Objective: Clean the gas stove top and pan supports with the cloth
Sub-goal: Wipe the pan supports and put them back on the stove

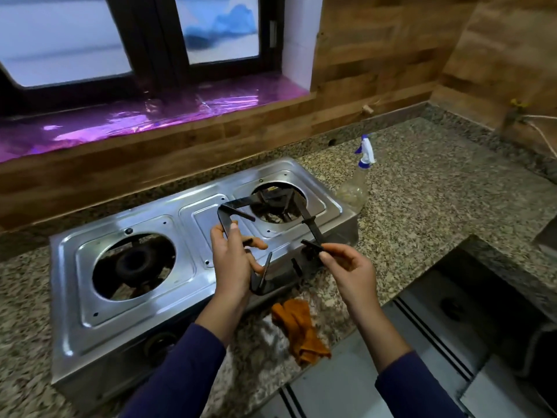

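Observation:
A two-burner steel gas stove (120, 303) stands on the granite counter. A black square pan support (238, 205) hangs tilted in the air above the stove's right burner opening (278, 203). My left hand (233, 260) grips its left bar, thumb over the top. My right hand (349, 268) pinches its front right corner. The left burner (134, 262) is bare, with no support on it. An orange cloth (301, 330) lies crumpled on the counter in front of the stove, between my forearms; neither hand touches it.
A clear spray bottle (357, 182) with a white and blue trigger stands just right of the stove. A sink (470, 300) is set into the counter at the right. A wood-panelled wall and a window sill run behind the stove.

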Tool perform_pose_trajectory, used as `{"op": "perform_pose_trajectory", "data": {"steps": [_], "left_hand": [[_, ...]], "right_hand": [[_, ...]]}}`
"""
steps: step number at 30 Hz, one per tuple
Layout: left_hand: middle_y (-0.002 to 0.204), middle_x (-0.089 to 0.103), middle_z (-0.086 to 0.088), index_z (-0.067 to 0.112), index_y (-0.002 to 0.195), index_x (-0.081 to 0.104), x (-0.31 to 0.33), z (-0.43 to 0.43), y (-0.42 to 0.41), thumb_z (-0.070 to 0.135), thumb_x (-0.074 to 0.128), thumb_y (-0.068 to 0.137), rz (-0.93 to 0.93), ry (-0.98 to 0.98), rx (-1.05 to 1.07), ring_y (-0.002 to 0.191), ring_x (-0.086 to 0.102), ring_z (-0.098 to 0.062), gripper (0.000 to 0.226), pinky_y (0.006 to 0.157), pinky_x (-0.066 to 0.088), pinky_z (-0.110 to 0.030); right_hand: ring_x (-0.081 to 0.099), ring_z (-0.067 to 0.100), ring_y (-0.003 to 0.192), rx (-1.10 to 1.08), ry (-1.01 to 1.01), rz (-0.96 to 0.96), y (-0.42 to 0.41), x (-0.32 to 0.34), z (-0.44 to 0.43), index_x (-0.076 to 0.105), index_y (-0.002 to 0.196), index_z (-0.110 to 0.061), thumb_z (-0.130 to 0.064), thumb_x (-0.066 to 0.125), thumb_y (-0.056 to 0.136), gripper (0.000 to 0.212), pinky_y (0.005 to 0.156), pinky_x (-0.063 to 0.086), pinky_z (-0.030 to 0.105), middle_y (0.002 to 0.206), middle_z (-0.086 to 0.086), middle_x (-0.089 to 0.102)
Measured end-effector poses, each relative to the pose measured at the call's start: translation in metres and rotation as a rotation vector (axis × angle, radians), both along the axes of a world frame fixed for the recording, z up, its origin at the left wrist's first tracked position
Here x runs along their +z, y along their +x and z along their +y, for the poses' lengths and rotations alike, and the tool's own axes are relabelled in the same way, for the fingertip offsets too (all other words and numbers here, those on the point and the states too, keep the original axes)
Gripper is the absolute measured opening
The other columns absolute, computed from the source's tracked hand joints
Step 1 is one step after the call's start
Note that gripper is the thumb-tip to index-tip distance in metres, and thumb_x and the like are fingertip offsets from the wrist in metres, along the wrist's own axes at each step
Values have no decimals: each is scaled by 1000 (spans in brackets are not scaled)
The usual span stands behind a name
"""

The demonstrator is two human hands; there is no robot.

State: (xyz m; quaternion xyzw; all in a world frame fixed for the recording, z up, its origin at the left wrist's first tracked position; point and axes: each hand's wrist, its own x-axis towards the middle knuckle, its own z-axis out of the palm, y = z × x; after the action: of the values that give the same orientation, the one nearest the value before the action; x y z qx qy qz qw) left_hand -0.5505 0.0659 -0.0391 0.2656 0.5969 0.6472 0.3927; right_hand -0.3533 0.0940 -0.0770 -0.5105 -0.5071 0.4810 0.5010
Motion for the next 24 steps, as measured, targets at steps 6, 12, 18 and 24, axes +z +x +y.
{"op": "perform_pose_trajectory", "data": {"steps": [6, 12, 18, 24], "left_hand": [[104, 65, -16, 23, 137, 36, 4, 45, -20, 17, 52, 100, 42, -72, -67, 57, 65, -18, 41, 50, 52, -25], [120, 59, -12, 37, 120, 47, -5, 89, -42, 22, 57, 99, 266, -99, -139, 75, 73, -21, 27, 57, 57, -35], [82, 58, -6, 26, 89, 56, -25, 130, -62, 23, 63, 94, 363, -193, -68, 70, 58, -29, 9, 66, 58, -59], [86, 69, 2, 29, 85, 65, -30, 171, -79, 37, 73, 85, 632, -292, -92, 78, 64, -22, 11, 67, 49, -34]], "right_hand": [[72, 15, 86, -74, 24, 12, 6, 12, 42, 75, 93, -11, -1, 71, 86, 14, 74, 58, 22, 89, 6, 76], [73, 11, 80, -42, 25, -54, 1, 17, 91, 75, 84, -21, -3, 74, 84, 18, 76, 58, 23, 84, 1, 76], [73, 17, 79, -14, -32, -88, -6, 5, 141, 75, 82, -21, -3, 76, 83, 18, 76, 59, 26, 81, 2, 75], [73, 15, 79, -28, -125, -93, -10, -12, 176, 75, 74, -26, -5, 78, 81, 23, 75, 58, 27, 74, -5, 75]]}}
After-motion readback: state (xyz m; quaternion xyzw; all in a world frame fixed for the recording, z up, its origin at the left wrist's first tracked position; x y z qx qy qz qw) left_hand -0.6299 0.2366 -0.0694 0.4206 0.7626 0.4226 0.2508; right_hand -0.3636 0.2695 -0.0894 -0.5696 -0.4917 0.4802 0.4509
